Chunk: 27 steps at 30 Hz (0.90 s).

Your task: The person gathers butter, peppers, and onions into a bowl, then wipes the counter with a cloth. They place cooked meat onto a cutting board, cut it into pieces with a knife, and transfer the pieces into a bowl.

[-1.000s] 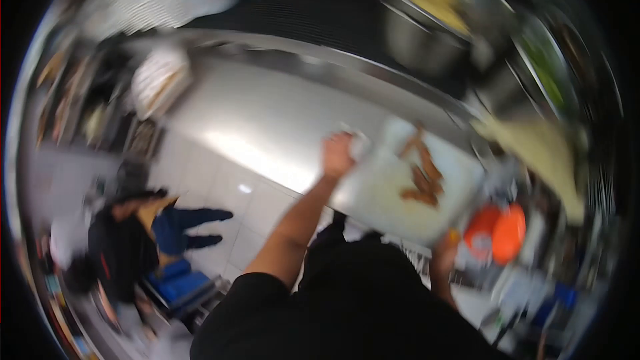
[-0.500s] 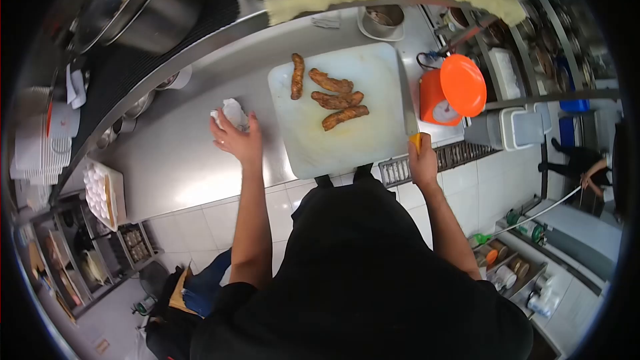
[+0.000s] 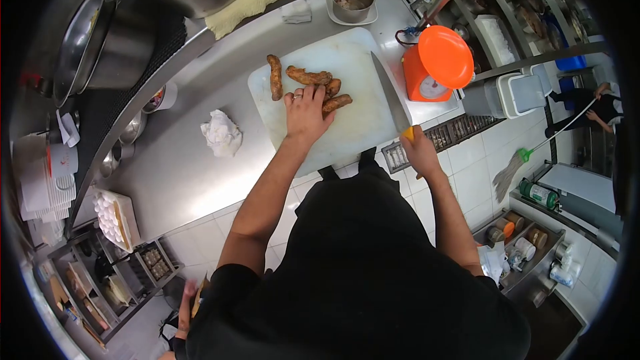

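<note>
My left hand rests on some browned meat pieces on the white cutting board, its fingers partly covering them. Another browned piece lies apart at the board's left side. In my right hand is the yellow handle of a large knife, whose blade lies along the board's right edge and points away from me. A crumpled white cloth sits on the steel counter left of the board.
An orange scale stands right of the board. Behind the board is a metal pot on a white tray. Eggs fill a container at the left. At the far right, a person holds a mop.
My left hand has left the white cloth and moved right onto the meat pieces. The knife blade now shows beside the board. The mop head has come into view.
</note>
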Available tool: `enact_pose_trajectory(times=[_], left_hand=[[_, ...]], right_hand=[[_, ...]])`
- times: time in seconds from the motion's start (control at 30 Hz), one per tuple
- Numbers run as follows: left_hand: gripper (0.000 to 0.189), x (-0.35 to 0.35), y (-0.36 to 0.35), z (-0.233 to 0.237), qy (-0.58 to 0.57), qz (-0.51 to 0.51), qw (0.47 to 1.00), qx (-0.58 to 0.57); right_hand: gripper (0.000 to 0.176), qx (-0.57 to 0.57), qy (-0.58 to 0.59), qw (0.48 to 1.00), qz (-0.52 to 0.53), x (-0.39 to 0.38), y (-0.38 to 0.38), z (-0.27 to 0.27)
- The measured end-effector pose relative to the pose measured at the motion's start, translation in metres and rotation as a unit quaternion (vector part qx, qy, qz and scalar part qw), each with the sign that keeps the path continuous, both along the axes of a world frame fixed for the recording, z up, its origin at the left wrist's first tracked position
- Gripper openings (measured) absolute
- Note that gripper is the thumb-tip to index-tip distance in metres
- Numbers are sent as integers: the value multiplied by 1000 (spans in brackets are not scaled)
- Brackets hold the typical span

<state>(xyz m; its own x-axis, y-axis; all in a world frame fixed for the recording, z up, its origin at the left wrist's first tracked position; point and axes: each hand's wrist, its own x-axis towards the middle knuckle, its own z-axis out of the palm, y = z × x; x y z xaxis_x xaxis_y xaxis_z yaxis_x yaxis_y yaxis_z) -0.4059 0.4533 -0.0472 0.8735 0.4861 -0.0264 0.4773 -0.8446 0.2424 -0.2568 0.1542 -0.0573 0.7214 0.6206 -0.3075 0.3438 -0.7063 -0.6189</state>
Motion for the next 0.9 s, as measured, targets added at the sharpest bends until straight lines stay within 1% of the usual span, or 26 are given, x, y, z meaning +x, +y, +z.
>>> enact_pose_trajectory(times=[0.1,0.2,0.27,0.33,0.37,0.47,0.5,0.6,0.7,0.8,0.9], left_hand=[[67,-11,5,4,-3,-26,999,-20],[69,-41,19,10,4,-55,998,-16],[71,-60,30,19,48,-65,996,-34],[73,-68,35,39,86,-67,993,-53],[70,-65,36,48,89,-67,992,-54],[67,-34,49,41,-9,-39,999,-26],[61,-19,56,38,-26,-17,999,22],[46,20,80,16,-18,7,994,104],[35,46,90,4,71,2,996,44],[30,49,80,-8,-3,-70,996,49],[31,51,61,-7,-43,-112,991,-51]], right_hand=[[35,-3,10,1000,0,3,-3,0],[35,-14,29,999,-6,6,-3,6],[35,-8,34,999,-9,8,-4,3],[36,-8,25,1000,9,12,-5,2],[37,-9,21,1000,19,13,-6,3],[39,-24,41,999,22,19,-1,15],[42,-28,45,999,12,20,1,15],[42,-21,26,999,8,22,1,12],[40,-28,20,999,12,24,2,13],[38,-11,1,1000,20,24,-2,12],[36,-2,-3,1000,20,21,-2,15]])
